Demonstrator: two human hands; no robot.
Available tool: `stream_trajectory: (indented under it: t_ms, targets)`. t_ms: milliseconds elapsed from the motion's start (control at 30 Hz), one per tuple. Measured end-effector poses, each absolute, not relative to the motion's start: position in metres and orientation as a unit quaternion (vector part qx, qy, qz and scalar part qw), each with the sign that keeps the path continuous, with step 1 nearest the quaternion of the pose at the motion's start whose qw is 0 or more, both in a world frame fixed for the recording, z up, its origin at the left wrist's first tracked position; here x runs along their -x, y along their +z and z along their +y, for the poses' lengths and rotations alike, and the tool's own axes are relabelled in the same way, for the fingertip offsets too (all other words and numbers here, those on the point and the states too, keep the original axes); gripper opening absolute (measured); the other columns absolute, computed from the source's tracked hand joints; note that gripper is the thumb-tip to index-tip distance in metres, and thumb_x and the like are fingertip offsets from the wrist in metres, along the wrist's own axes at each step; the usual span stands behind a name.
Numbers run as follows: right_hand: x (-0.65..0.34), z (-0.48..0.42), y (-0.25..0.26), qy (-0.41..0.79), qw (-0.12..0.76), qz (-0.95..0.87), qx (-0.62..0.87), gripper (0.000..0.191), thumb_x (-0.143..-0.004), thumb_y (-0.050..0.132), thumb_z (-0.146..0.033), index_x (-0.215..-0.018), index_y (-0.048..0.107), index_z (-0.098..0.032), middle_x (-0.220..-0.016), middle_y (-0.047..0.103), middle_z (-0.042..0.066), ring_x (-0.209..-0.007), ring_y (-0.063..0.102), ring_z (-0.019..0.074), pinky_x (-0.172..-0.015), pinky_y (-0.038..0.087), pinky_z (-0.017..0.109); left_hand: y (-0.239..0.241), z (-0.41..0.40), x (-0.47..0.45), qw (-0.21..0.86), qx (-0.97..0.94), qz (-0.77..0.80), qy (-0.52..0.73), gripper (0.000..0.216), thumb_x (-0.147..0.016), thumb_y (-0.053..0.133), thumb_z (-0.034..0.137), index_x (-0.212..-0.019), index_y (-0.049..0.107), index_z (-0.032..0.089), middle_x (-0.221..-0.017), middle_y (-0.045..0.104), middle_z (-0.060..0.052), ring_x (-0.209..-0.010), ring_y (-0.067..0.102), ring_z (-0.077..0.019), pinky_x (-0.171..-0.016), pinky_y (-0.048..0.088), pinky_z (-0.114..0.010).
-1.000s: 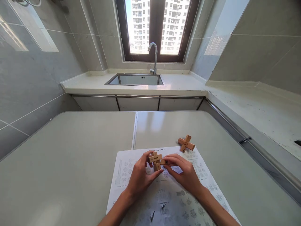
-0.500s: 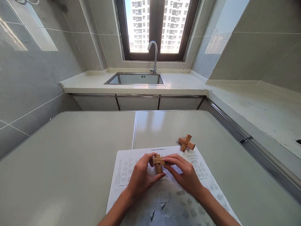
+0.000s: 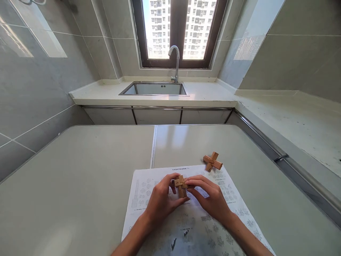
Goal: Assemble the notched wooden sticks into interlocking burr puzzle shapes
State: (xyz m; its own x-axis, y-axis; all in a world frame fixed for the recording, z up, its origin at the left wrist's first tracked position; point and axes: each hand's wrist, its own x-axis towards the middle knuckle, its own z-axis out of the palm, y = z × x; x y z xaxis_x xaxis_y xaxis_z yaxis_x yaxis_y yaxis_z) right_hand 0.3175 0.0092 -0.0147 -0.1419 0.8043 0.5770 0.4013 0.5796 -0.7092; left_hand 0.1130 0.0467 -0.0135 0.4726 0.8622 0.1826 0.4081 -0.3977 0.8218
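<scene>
both hands, left hand and right hand, pinch the puzzle with closed fingers; light, stiff wood, likely loose-jointed, best gripped by bar ends.

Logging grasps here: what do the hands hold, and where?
Both hands, left hand and right hand, pinch the small wooden interlocking cross puzzle by its opposite sides.

A wooden puzzle sits between both hands above the printed sheet; another wooden cross lies behind-right.

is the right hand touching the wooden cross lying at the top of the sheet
Apart: the head view shows bare paper between the right hand and the wooden cross.
</scene>
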Motion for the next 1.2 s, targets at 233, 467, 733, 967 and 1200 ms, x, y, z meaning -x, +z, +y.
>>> stream_trajectory:
  t_ms: [233, 467, 733, 967, 1200]
  targets:
    - [-0.315, 0.007, -0.015, 0.236, 0.508, -0.713, 0.422, 0.024, -0.097, 0.063, -0.014, -0.117, 0.067, -0.027, -0.110, 0.072, 0.006, -0.095, 0.071, 0.0206, -0.082, 0.062, 0.035, -0.012, 0.046, -0.114, 0.396, -0.766, 0.406, 0.304, 0.062, -0.073, 0.087, 0.027, -0.127, 0.055, 0.029, -0.101, 0.070, 0.002, -0.075, 0.061, -0.0143, -0.070, 0.053, -0.027]
    - [-0.321, 0.012, -0.019, 0.217, 0.510, -0.656, 0.512, 0.020, -0.102, 0.057, -0.030, -0.121, 0.063, -0.025, -0.114, 0.062, 0.008, -0.082, 0.065, 0.0185, -0.079, 0.055, 0.036, -0.008, 0.047, -0.116, 0.423, -0.740, 0.403, 0.333, 0.067, -0.070, 0.091, 0.037, -0.125, 0.056, 0.026, -0.096, 0.069, 0.000, -0.075, 0.060, -0.0148, -0.074, 0.054, -0.030]
    - [-0.318, 0.015, -0.022, 0.332, 0.447, -0.673, 0.487, 0.025, -0.106, 0.046, -0.040, -0.105, 0.064, -0.023, -0.098, 0.065, 0.006, -0.088, 0.061, 0.0204, -0.078, 0.049, 0.033, 0.002, 0.046, -0.118, 0.480, -0.716, 0.363, 0.353, 0.062, -0.072, 0.089, 0.031, -0.124, 0.055, 0.026, -0.093, 0.068, 0.001, -0.077, 0.062, -0.0153, -0.078, 0.054, -0.030]
    - [-0.320, 0.014, -0.018, 0.450, 0.417, -0.626, 0.481, 0.046, -0.107, 0.040, -0.051, -0.076, 0.054, -0.020, -0.069, 0.059, 0.000, -0.065, 0.052, 0.0147, -0.066, 0.042, 0.028, 0.006, 0.044, -0.114, 0.467, -0.731, 0.376, 0.326, 0.063, -0.076, 0.084, 0.025, -0.132, 0.054, 0.030, -0.116, 0.069, -0.003, -0.096, 0.065, -0.0203, -0.095, 0.051, -0.039]
    - [-0.324, 0.020, -0.019, 0.673, 0.457, -0.379, 0.442, 0.045, -0.098, 0.055, -0.060, -0.085, 0.058, -0.018, -0.064, 0.055, -0.004, -0.041, 0.046, 0.0076, -0.035, 0.035, 0.019, 0.004, 0.048, -0.114, 0.490, -0.711, 0.381, 0.329, 0.069, -0.081, 0.080, 0.027, -0.142, 0.047, 0.029, -0.127, 0.066, -0.007, -0.095, 0.066, -0.0192, -0.094, 0.052, -0.039]
